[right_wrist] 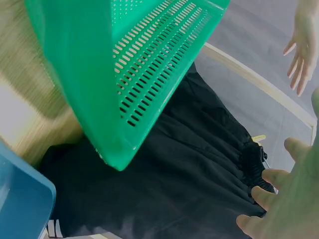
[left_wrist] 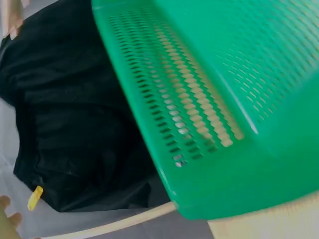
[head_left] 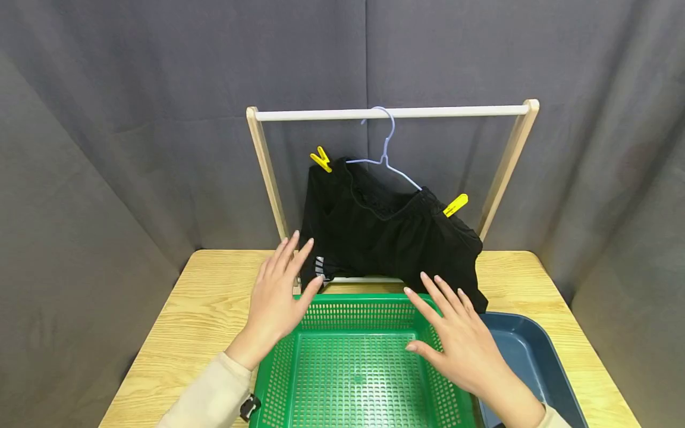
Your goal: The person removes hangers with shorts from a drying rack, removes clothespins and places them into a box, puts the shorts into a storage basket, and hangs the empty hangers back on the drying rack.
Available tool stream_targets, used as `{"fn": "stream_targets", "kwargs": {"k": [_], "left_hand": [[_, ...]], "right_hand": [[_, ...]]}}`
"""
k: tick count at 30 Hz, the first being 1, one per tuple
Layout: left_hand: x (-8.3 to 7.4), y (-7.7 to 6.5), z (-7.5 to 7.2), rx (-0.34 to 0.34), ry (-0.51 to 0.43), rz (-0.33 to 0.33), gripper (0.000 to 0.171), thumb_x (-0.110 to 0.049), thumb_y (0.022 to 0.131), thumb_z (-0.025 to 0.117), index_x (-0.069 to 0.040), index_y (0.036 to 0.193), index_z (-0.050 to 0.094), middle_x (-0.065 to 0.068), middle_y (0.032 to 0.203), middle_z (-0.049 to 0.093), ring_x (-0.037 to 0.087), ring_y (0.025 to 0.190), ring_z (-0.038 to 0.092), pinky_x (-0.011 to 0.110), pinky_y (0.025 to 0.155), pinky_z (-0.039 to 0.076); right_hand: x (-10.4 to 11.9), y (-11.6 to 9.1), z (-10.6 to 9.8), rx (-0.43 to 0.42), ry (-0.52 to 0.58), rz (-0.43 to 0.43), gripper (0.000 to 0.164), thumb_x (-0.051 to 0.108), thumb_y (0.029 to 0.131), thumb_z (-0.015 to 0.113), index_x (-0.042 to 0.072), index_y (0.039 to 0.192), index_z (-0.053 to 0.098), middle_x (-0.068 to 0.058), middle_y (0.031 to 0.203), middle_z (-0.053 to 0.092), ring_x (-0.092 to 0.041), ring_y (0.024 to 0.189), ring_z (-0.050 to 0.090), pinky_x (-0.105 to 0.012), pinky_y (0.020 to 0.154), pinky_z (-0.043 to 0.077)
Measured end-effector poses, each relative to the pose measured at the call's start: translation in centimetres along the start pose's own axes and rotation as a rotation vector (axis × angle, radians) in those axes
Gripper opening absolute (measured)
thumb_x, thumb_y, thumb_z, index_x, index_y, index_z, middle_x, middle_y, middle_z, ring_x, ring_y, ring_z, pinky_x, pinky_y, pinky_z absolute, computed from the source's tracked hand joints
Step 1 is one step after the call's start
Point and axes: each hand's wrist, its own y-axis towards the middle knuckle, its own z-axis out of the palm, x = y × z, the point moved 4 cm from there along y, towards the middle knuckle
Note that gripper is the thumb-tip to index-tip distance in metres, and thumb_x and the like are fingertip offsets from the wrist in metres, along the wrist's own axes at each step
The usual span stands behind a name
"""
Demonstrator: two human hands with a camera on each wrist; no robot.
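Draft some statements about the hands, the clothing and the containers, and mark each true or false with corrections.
1. The black shorts hang from the white bar on a light purple hanger. True.
2. In the head view, the blue tray shows to the right of the green basket. True.
3. The left hand grips the basket. False: its fingers are spread and hold nothing.
4. The hanger sits level. False: it tilts, lower on the right in the head view.
5. The right hand holds nothing. True.
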Motion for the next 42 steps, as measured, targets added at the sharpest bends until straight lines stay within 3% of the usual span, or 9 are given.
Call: {"fn": "stream_targets", "kwargs": {"k": [4,8,12,17,22,25,32,42], "left_hand": [[0.7,1.4,-0.8,-0.082,-0.169,-0.103,0.062,-0.043,0.100,0.052,-0.028,0.156,0.032,-0.003,0.164,0.020,0.024,0.149,0.019,0.059,0.114,0.019],[1.6,2.8,-1.3,-0.154,-0.286,-0.161,0.062,-0.040,0.101,0.051,-0.029,0.157,0.028,-0.003,0.164,0.019,0.027,0.148,0.020,0.063,0.108,0.025],[2.6,4.0,-1.2,-0.233,-0.334,-0.187,0.063,-0.037,0.102,0.050,-0.028,0.158,0.024,-0.004,0.164,0.018,0.027,0.147,0.022,0.063,0.105,0.031],[4.4,5.5,-0.8,-0.295,-0.374,-0.253,0.062,-0.037,0.103,0.048,-0.027,0.158,0.023,-0.006,0.163,0.020,0.022,0.148,0.021,0.058,0.111,0.025],[6.1,6.9,-0.7,-0.282,-0.518,-0.368,0.060,-0.041,0.104,0.044,-0.032,0.158,0.020,-0.004,0.162,0.022,0.020,0.147,0.021,0.054,0.115,0.020],[6.6,7.7,-0.8,-0.272,-0.581,-0.399,0.059,-0.041,0.105,0.043,-0.032,0.158,0.020,-0.004,0.162,0.023,0.019,0.147,0.022,0.051,0.116,0.021],[7.6,9.4,-0.9,-0.233,-0.645,-0.408,0.058,-0.035,0.106,0.041,-0.024,0.159,0.020,0.005,0.160,0.027,0.023,0.146,0.025,0.047,0.116,0.023],[8.5,11.6,-0.1,-0.153,-0.865,-0.393,0.058,-0.035,0.107,0.042,-0.010,0.156,0.025,0.015,0.156,0.035,0.026,0.143,0.033,0.039,0.116,0.025]], "right_hand": [[0.5,0.4,0.1,-0.002,0.013,-0.009,0.091,0.056,0.083,0.071,0.030,0.158,0.026,0.002,0.166,0.009,-0.027,0.150,0.015,-0.056,0.114,0.018],[1.0,0.9,0.2,0.005,0.018,-0.021,0.089,0.057,0.084,0.069,0.029,0.158,0.027,0.002,0.166,0.009,-0.027,0.150,0.016,-0.056,0.114,0.019],[1.1,1.1,0.3,0.020,0.020,-0.014,0.087,0.059,0.085,0.066,0.030,0.157,0.027,0.003,0.166,0.010,-0.027,0.149,0.016,-0.056,0.114,0.019],[1.0,1.1,0.3,0.016,0.028,0.001,0.085,0.061,0.087,0.064,0.030,0.157,0.028,0.002,0.165,0.013,-0.027,0.149,0.017,-0.056,0.114,0.020],[1.1,1.1,0.4,0.020,0.041,0.014,0.084,0.060,0.088,0.063,0.030,0.157,0.027,0.003,0.165,0.013,-0.025,0.149,0.016,-0.056,0.114,0.020],[1.2,1.1,0.5,0.018,0.045,0.020,0.084,0.058,0.087,0.065,0.030,0.157,0.027,0.003,0.165,0.014,-0.025,0.149,0.017,-0.056,0.114,0.020],[1.2,1.0,0.8,0.033,0.055,0.025,0.084,0.062,0.088,0.062,0.030,0.157,0.027,0.004,0.165,0.013,-0.024,0.150,0.016,-0.056,0.114,0.021],[1.1,1.5,0.6,0.011,0.055,0.020,0.083,0.063,0.090,0.059,0.030,0.158,0.024,0.003,0.165,0.014,-0.025,0.149,0.019,-0.057,0.113,0.023]]}}
